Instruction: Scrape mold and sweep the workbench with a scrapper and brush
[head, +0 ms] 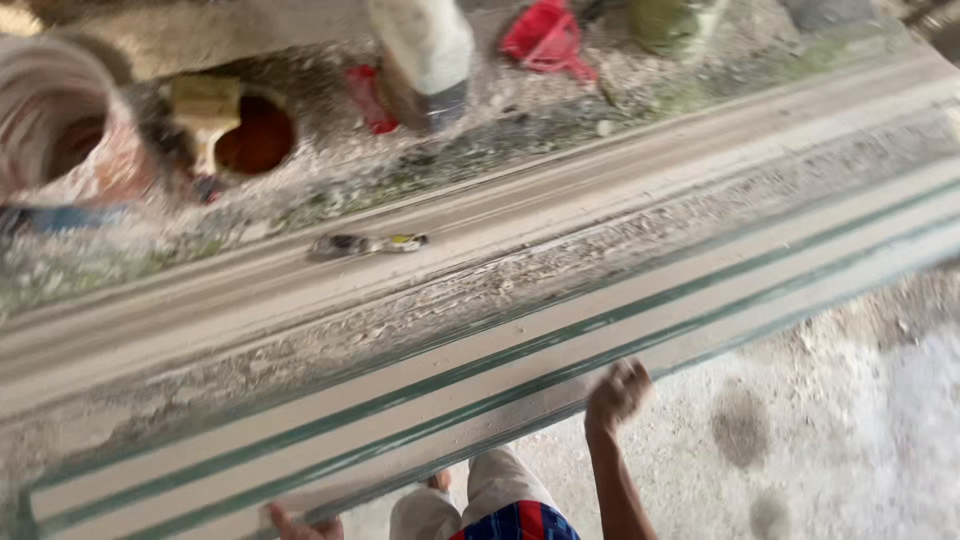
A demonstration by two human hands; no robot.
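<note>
A: Which item do the hands meet?

B: The long, pale moulded plaster strip with green edge lines [520, 330], lying diagonally from 8 o'clock to 2 o'clock. The right hand [617, 393], at 5 o'clock, is curled against its near edge, fingers bent closed on the rim. The left hand [300, 524], at 7 o'clock, touches the same edge; only a few fingers show, so their grip cannot be told.

A: What lies beyond the strip?

B: On the dusty white ground [850, 440]: a small dark, yellow-tipped object [368, 244] on the strip's far band, a wide pale brush [205, 115] beside a round reddish-brown hole [258, 136] at 10 o'clock, a red plastic scoop [545, 40] at 12 o'clock.
</note>
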